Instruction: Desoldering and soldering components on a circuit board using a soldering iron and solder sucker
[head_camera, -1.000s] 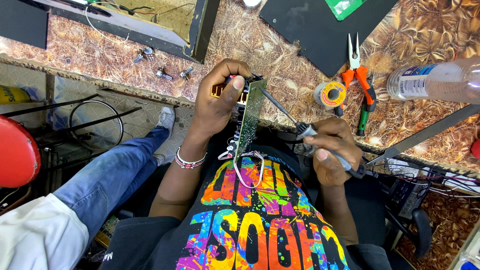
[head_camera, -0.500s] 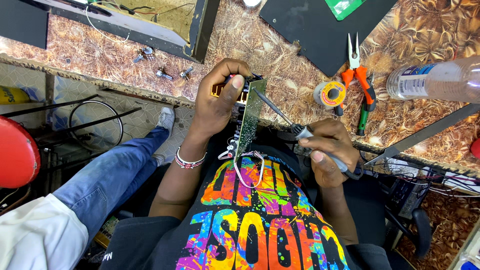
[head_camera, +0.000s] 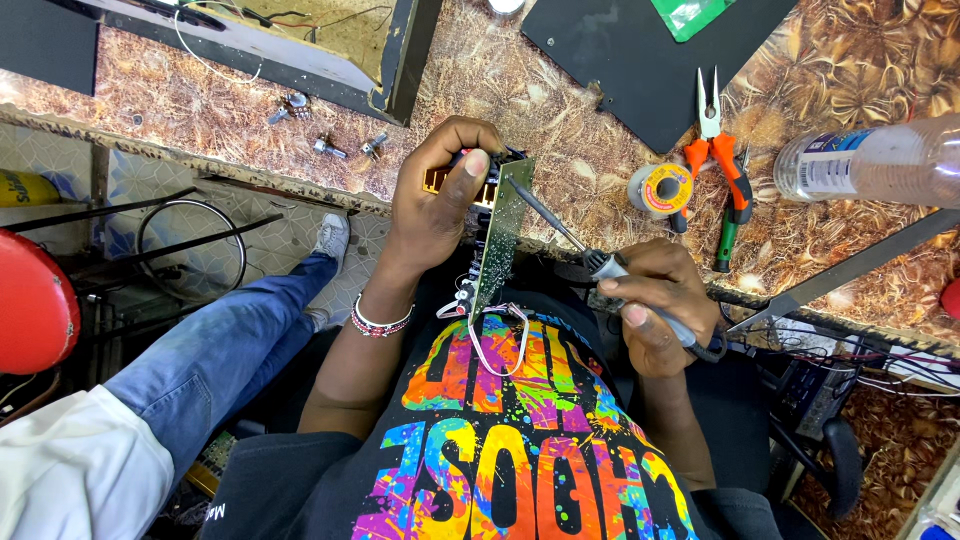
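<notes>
Shirt: a black shirt (head_camera: 510, 450) with bright splashed lettering fills the lower middle of the frame, nearest the camera.
Other person: a leg in blue jeans (head_camera: 215, 370) and a white sleeve sit at the lower left, apart from the work.
Right hand: the right hand (head_camera: 655, 305), right of centre, is closed around the handle of a soldering iron (head_camera: 600, 265), fingers wrapped tight.
Iron tip: the thin metal shaft runs up and left from that fist and its tip meets the face of the circuit board (head_camera: 500, 235).
Circuit board: green, held on edge near the middle of the frame, just above the shirt; thin wires hang in a loop from its lower end.
Left hand: the left hand (head_camera: 435, 200), centre left, grips the upper end of the board, thumb pressed over the top and fingers curled behind; a beaded bracelet (head_camera: 380, 322) rings the wrist.
Table: a brown patterned table (head_camera: 560, 140) spans the upper frame beyond the hands.
Solder: a spool of solder (head_camera: 662, 188) lies right of the board, on the table.
Pliers: orange-handled pliers (head_camera: 712, 150) lie just right of the spool, touching a green-handled tool beside them.
Bottle: a clear plastic bottle (head_camera: 880, 160) lies on its side at the upper right.
Black mat: a dark mat (head_camera: 640, 60) covers the upper middle of the table.
Small parts: a few metal parts (head_camera: 330, 145) are scattered at the upper left.
</notes>
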